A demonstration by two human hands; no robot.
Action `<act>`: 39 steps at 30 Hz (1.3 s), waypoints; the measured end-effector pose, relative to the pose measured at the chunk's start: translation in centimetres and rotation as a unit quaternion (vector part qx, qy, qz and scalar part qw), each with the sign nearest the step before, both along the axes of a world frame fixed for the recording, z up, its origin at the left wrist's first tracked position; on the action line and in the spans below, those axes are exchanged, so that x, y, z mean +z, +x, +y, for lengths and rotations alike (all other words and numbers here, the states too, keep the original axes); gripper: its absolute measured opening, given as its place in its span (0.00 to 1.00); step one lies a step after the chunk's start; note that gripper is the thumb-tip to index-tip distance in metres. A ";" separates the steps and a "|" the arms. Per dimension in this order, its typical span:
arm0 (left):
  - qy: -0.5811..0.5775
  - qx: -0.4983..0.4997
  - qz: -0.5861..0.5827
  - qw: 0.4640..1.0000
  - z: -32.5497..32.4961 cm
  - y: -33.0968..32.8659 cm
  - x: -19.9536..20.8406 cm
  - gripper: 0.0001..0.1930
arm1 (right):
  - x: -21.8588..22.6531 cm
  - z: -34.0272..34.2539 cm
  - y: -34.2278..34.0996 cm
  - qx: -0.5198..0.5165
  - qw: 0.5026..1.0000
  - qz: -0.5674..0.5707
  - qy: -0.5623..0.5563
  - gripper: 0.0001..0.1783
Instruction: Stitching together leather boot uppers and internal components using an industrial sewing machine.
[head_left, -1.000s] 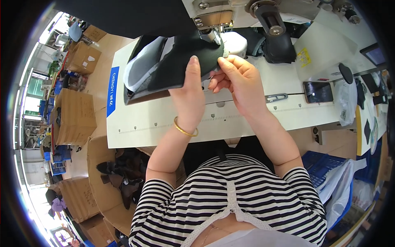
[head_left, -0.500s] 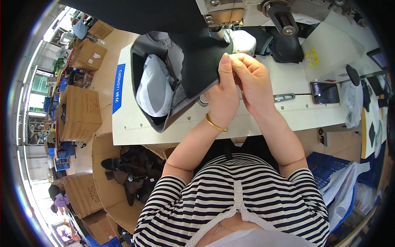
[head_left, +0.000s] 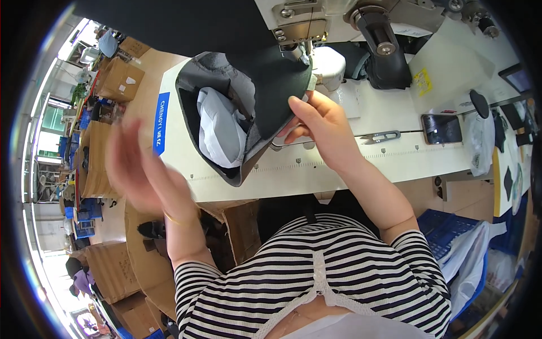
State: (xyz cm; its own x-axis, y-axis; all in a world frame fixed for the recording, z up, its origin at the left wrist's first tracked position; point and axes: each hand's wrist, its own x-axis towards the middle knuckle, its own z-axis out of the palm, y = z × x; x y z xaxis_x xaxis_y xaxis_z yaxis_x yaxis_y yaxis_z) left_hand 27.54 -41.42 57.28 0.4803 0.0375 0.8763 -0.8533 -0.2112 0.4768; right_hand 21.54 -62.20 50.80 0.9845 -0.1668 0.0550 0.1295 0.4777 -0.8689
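A black fabric piece [head_left: 276,90] with grey lining lies on the white sewing table, shaped like an open pouch. Inside its opening shows a white and grey padded lining [head_left: 220,127]. Its right edge runs under the needle and presser foot [head_left: 305,57] of a sewing machine [head_left: 302,31]. Just below the needle, my right hand [head_left: 324,127] pinches that edge between thumb and fingers. My left hand [head_left: 144,169] is off the fabric, near the table's left edge, raised and smeared by motion. Whether it holds anything cannot be made out.
Thread snips [head_left: 381,137] and a phone [head_left: 442,129] lie on the table at right. Dark pieces [head_left: 389,68] are stacked behind the machine. Below left stands a cardboard box [head_left: 243,226] with dark pieces; a blue crate [head_left: 451,231] is at lower right.
My left hand has let go of the fabric edge and swung away to the left. My right hand has stayed on the edge, shifting slightly left and down. The fabric's open end has shifted a little.
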 end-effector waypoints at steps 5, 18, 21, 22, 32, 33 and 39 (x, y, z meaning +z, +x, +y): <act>0.149 -0.136 0.312 0.928 4.4 17.9 -1.6 0.17 | 0.8 2.1 -0.1 -0.036 0.998 -0.037 -0.040 0.11; 0.057 -0.314 0.501 0.804 2.4 14.5 0.9 0.12 | 0.0 0.5 -0.2 -0.060 0.992 -0.015 -0.113 0.11; 0.051 -0.294 0.507 0.808 2.8 13.7 1.3 0.12 | 0.5 0.4 -0.1 -0.049 0.996 -0.028 -0.063 0.10; 0.051 -0.293 0.508 0.809 2.9 13.5 1.4 0.13 | 0.6 0.3 -0.1 -0.051 0.996 -0.028 -0.062 0.10; -0.017 -0.217 0.493 0.842 2.8 8.5 1.7 0.14 | 0.0 -1.4 0.0 -0.044 0.997 -0.011 -0.062 0.10; -0.016 -0.218 0.495 0.841 2.7 8.3 1.6 0.14 | -0.1 -1.4 -0.1 -0.047 0.996 -0.007 -0.075 0.11; -0.047 -0.211 0.492 0.844 2.2 8.1 1.7 0.14 | 0.7 0.2 -0.8 -0.106 0.990 -0.031 -0.091 0.11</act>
State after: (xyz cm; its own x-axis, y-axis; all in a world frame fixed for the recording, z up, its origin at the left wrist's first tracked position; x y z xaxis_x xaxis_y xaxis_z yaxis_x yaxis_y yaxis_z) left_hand 35.65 -39.18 58.97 0.9612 -0.2715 0.0493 -0.0257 0.0896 0.9956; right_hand 20.70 -62.00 51.51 0.9219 -0.3516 0.1628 0.2666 0.2705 -0.9251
